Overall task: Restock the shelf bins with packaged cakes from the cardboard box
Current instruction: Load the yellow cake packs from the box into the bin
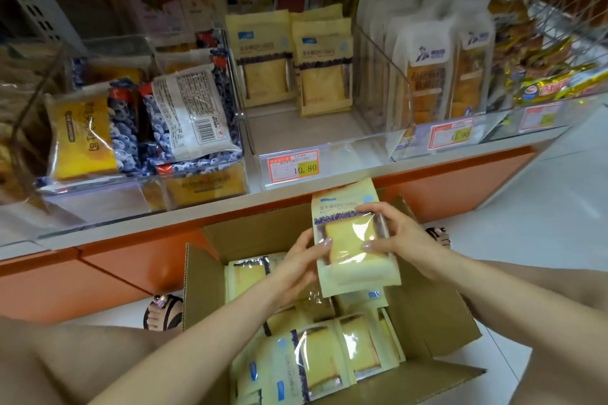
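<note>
A pale yellow cake packet [350, 242] with a clear window is held upright above the open cardboard box [437, 316]. My left hand [301, 261] grips its left edge and my right hand [394, 237] grips its right side, fingers across the window. Several more packets [316, 358] lie in the box. The clear middle shelf bin [329, 145] holds two matching packets [292, 59] standing at its back, with bare floor in front of them.
A left bin [141, 128] is full of blueberry-print cake packs. A right bin [437, 76] holds white bread packets. Price tags [292, 166] sit on the bin fronts. Orange shelf base [125, 260] runs behind the box. Sandalled feet flank the box.
</note>
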Available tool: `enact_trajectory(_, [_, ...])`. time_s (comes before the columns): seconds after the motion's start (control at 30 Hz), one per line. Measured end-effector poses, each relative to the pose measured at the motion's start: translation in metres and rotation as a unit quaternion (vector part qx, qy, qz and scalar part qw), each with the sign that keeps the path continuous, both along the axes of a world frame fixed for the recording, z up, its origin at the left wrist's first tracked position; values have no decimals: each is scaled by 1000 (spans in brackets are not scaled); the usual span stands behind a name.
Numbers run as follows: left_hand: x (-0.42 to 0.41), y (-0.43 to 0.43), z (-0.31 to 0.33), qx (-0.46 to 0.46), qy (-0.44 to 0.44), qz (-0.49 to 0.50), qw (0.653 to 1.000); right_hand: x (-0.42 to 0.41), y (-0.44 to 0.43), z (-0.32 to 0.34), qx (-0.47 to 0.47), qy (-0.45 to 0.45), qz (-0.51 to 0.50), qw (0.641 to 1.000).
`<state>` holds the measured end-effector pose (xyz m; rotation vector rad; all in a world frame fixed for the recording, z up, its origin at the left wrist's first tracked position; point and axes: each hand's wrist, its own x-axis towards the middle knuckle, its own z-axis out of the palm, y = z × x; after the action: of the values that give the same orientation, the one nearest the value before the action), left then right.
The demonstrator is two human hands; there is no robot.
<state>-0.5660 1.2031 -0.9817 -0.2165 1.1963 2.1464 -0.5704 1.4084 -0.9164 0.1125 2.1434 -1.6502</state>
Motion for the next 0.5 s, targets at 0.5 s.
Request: enact_trajectory(0.5, [55, -49, -88, -522, 126, -405, 740, -15, 15, 15, 122, 4, 55, 991])
